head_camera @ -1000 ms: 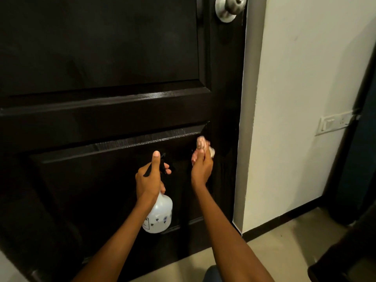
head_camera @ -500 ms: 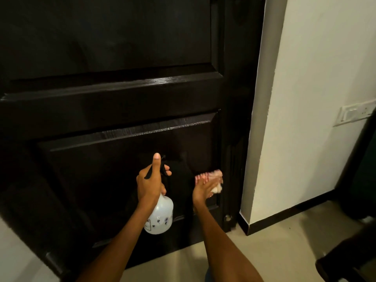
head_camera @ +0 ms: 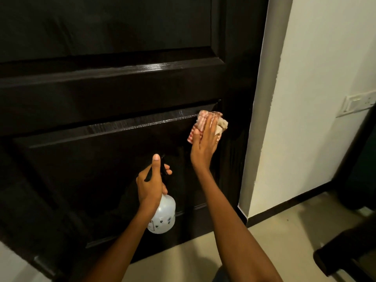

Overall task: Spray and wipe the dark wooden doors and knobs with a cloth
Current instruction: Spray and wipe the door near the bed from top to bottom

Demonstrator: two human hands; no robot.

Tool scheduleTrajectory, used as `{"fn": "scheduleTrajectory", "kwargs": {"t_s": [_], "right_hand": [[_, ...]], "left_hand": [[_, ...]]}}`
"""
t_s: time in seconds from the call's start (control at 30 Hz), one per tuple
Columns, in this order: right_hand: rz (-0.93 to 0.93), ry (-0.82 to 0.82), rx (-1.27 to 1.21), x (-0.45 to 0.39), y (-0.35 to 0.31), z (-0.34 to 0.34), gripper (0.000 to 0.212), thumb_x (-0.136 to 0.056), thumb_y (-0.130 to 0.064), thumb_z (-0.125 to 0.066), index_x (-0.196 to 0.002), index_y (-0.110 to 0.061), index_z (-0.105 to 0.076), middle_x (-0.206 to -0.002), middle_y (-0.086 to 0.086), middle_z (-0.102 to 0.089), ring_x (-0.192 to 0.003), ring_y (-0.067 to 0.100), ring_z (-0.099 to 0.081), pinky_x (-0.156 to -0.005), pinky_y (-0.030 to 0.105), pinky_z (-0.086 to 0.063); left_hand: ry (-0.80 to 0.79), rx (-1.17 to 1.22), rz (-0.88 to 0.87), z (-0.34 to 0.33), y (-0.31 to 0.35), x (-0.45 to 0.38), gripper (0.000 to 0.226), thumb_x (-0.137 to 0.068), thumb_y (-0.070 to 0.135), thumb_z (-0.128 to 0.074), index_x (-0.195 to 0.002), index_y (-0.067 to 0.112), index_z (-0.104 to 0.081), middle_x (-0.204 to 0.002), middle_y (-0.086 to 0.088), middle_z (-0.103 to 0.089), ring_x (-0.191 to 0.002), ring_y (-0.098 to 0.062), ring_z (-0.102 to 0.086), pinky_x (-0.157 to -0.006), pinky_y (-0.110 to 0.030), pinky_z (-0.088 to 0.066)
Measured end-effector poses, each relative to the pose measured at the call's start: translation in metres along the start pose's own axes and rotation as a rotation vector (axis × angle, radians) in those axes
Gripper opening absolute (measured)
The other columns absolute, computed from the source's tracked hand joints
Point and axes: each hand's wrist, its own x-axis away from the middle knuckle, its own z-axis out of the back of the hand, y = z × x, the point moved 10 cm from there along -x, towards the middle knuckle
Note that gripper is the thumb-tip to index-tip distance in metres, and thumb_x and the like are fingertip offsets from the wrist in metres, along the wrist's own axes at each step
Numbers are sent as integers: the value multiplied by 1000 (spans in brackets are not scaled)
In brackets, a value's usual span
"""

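The right hand lies flat, fingers straight, pressing a red-and-white checked cloth against the dark door at the top right corner of the lower panel, just under the raised moulding. That moulding runs long from left to right, rising slightly toward the right, and the unwiped stretch of it lies to the left of the cloth, so the next stroke probably has to travel leftward along it or down the panel. The left hand is lower and nearer the panel's middle, wrapped round the neck of a white spray bottle with the thumb up; the nozzle seems to point at the door, though it is dark against dark wood and hard to make out. No knob shows in view.
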Motion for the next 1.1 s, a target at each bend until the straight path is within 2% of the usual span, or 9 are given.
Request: {"fn": "scheduleTrajectory", "kwargs": {"t_s": [0.07, 0.2, 0.33, 0.47, 0.7, 0.8, 0.87, 1.0, 1.1], "right_hand": [[6, 12, 94, 14, 32, 6, 60, -109, -39, -28, -154, -45, 11, -165, -17, 8, -151, -1, 15, -126, 46, 4], [-279, 54, -6, 76, 130, 0, 57, -109, -45, -28, -155, -47, 7, -168, -17, 7, -155, 10, 2, -126, 48, -12], [-608, 132, -216, 141, 188, -8, 56, -109, -35, -40, -160, -35, -16, -168, -1, -22, -152, 23, -26, -118, 31, -23], [-907, 224, -382, 178, 224, 3, 45, -110, -30, -40, -154, -26, -42, -151, 0, -49, -141, 26, -45, -117, 33, -32], [-579, 396, -267, 80, 133, 73, 45, -109, -34, -41, -153, -39, -38, -154, -5, -44, -137, 16, -45, -116, 36, -35], [-284, 316, -136, 12, 90, 76, 45, -104, -46, -42, -146, -59, -32, -161, -2, -36, -144, 24, -37, -120, 47, -28], [-195, 257, 85, -18, 83, 72, 53, -102, -52, -39, -154, -47, -27, -166, -3, -25, -149, 29, -25, -117, 51, -18], [-202, 313, 325, -35, 100, 70, 66, -102, -64, -22, -159, -36, -8, -170, -2, -9, -152, 32, -16, -120, 55, -11], [-327, 342, 202, -19, 131, 53, 65, -102, -63, -16, -160, -38, 0, -170, -5, -4, -155, 29, -7, -122, 51, -6]], "left_hand": [[-15, 10, 12, -12, -3, 0, 65, -104, 62, -41, -87, 10, -75, -80, -2, -79, -41, -21, -51, -50, -30, -49], [-59, -16, 37, -32, -17, 0, 66, -104, 61, -40, -85, 9, -75, -79, -2, -79, -40, -23, -51, -50, -31, -49], [-95, -47, 75, -43, -31, 3, 65, -104, 61, -40, -85, 9, -74, -80, -3, -79, -41, -23, -52, -50, -33, -50], [-121, -45, 76, -58, -34, 8, 66, -103, 63, -41, -86, 9, -74, -81, -3, -79, -39, -23, -51, -46, -30, -48], [-162, -5, 13, -87, -2, 3, 68, -100, 66, -40, -86, 9, -73, -81, -3, -78, -41, -24, -53, -46, -28, -49], [-191, -6, -19, -100, 8, 2, 72, -93, 73, -37, -86, 10, -73, -81, -3, -79, -42, -24, -53, -47, -27, -49], [-201, -9, -34, -104, 11, 1, 74, -90, 75, -36, -86, 11, -73, -81, -2, -79, -42, -23, -53, -47, -26, -50], [-208, -31, -37, -112, 9, -7, 74, -92, 74, -34, -88, 12, -73, -81, -1, -79, -42, -23, -53, -51, -29, -52], [-201, -33, -42, -109, 4, -10, 71, -99, 69, -36, -86, 11, -74, -80, -2, -79, -42, -25, -53, -55, -33, -53]]}}
